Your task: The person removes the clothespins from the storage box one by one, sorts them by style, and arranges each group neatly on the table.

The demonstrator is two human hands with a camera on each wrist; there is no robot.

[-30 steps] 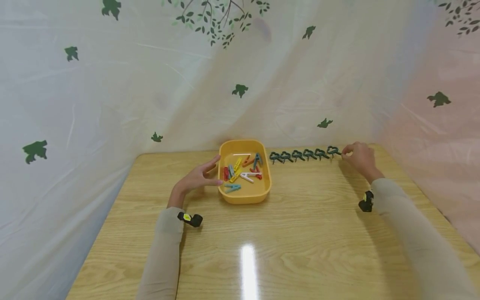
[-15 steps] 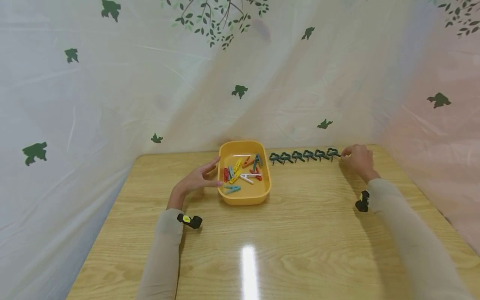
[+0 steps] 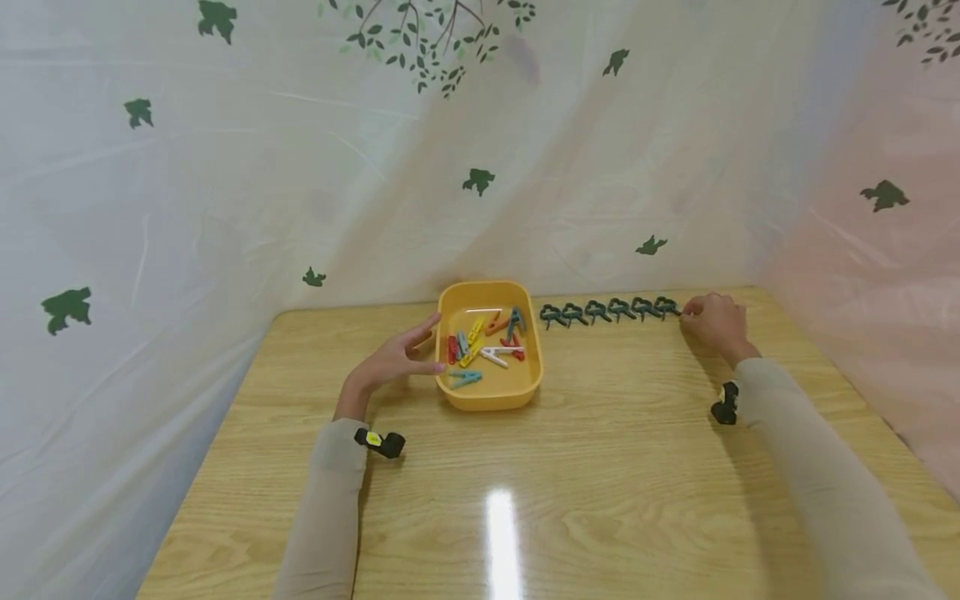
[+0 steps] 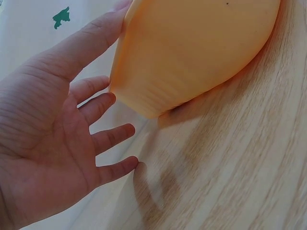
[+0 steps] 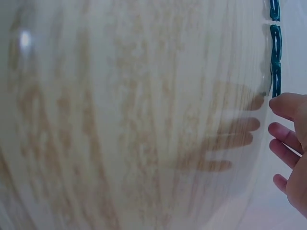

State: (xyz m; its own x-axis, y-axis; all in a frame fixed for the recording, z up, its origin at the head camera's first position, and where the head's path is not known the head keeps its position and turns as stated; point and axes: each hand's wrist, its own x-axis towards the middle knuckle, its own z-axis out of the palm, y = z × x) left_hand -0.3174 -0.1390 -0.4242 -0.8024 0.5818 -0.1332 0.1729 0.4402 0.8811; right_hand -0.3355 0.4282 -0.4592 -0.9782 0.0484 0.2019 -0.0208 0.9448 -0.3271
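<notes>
Your left hand (image 3: 393,357) is at the left side of a yellow tray (image 3: 487,400). Its fingers are spread apart and mostly straight; the left wrist view shows the thumb against the tray's upper edge and the nearest fingertips at its corner, the two outer fingers reaching past it over the table (image 3: 615,467). Your right hand (image 3: 718,323) has thumb and forefinger brought together on the tail of the end clip (image 3: 666,305), the dark green one farthest right in a row of six; the other three fingers stand apart from it.

The row runs along the far edge of the table, starting just beside the tray's right wall. The clips sit close-set; whether neighbours touch, you cannot tell from here. Immediately behind the row hangs a pale sheet (image 3: 360,192) printed with green birds (image 3: 478,181), limiting room at the back.

The tray stands between your left hand and the row. Inside lie loose pegs: a white peg (image 3: 492,356) partly against a red one (image 3: 518,350), a light blue peg (image 3: 467,377) near the front, two yellow, one orange, and more red and blue. A small camera (image 3: 390,445) juts from your left wrist, another (image 3: 724,410) from your right. A bright reflection (image 3: 503,542) streaks the tabletop's near part.
</notes>
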